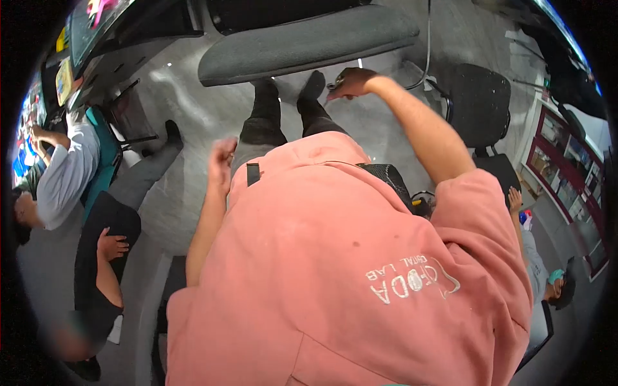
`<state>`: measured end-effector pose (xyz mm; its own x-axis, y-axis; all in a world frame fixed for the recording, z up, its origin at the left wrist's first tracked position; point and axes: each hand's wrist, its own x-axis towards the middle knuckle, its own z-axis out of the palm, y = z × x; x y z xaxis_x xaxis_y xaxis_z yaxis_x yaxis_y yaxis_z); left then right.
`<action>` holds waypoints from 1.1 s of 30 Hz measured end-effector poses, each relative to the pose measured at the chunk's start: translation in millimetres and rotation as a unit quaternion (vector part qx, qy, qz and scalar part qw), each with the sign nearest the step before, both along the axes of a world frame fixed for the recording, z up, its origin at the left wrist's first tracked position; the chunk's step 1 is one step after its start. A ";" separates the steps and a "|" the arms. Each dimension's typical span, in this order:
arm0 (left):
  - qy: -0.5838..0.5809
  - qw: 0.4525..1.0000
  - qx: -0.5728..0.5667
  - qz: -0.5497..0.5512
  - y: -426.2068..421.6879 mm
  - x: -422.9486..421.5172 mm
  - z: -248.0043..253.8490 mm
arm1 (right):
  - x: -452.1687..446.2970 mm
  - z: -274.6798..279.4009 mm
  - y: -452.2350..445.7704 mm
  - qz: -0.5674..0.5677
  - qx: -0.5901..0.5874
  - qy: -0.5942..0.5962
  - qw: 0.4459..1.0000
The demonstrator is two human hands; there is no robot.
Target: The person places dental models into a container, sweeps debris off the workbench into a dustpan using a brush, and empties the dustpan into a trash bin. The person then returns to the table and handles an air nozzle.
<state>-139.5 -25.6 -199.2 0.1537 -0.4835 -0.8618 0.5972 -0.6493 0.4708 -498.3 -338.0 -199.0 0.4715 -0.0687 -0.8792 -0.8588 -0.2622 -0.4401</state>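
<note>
My right hand is stretched out beside my right foot, below the front edge of a dark padded seat. Its fingers are closed round a small dark, shiny item, too small to name. At my left side hangs my left hand, blurred by motion, near the hem of a pink shirt; its fingers are smeared, and nothing can be made out in it. A dark pouch shows at the right of my waist.
Two people, one in a light coat and one in dark clothes, sit at the left by a cluttered desk. A black chair, a red-framed cabinet and another person are at the right. A cable hangs near the padded seat.
</note>
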 end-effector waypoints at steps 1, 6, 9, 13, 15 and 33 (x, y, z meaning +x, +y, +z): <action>0.016 0.980 0.018 0.198 -34.3 -19.8 59.7 | -11.5 14.6 -6.9 -0.053 0.042 -0.001 0.998; -0.151 0.952 0.196 -0.182 -39.6 -18.7 74.0 | -57.4 45.0 -32.7 -0.119 0.013 -0.030 0.992; -0.012 0.970 0.197 -0.139 -79.2 -54.8 113.8 | -66.2 119.2 -52.6 -0.190 0.100 0.014 0.977; -0.002 0.992 0.012 0.122 -73.9 -16.5 91.5 | -96.9 157.2 -68.8 -0.168 0.022 -0.011 0.986; -0.071 0.994 0.044 -0.072 -74.6 -15.9 84.9 | -114.9 176.8 -79.7 -0.226 0.126 -0.034 0.965; -0.149 0.941 0.092 -0.288 -99.4 -12.3 70.4 | -178.4 299.8 -76.1 -0.167 0.318 -0.705 0.611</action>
<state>-151.8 -125.0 -128.8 0.1591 -0.4080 -0.8990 -0.0205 -0.9118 0.4101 -676.8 -414.1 100.7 0.8442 -0.2243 0.4869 0.5339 0.4336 -0.7259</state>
